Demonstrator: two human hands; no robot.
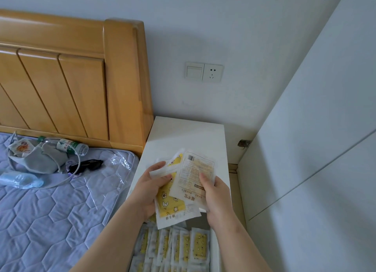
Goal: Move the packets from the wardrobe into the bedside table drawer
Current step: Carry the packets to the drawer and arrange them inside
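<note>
Both hands are holding a loose fan of packets just above the front edge of the white tabletop [187, 133] of the bedside table. The left hand [154, 188] is gripping a yellow packet [169, 202] printed with stars and moons, its thumb pressing across a paler one lying on top. The right hand [215, 198] is pinching a white packet [195, 174] turned to its printed back, barcode at the far corner, with the thumb lying on the face and the fingers curling underneath. The held packets are overlapping one another; how many are tucked beneath I cannot tell. Directly below the hands the drawer [214, 251] is standing open and holding the stored packets [177, 249], many of the same yellow-and-white kind, standing on edge in tight rows, the last one sitting just beside the drawer's right wall. To the right the white wardrobe front [325, 129] is running along the side of the bedside table. To the left, the bed [50, 210] is carrying a grey pouch [38, 159], a water bottle [69, 145] lying near the wooden headboard [61, 78], dark sunglasses [87, 165] close to the mattress edge, and a crushed bottle [20, 180]. A switch and socket plate [203, 72] is sitting on the wall above the tabletop's back edge.
</note>
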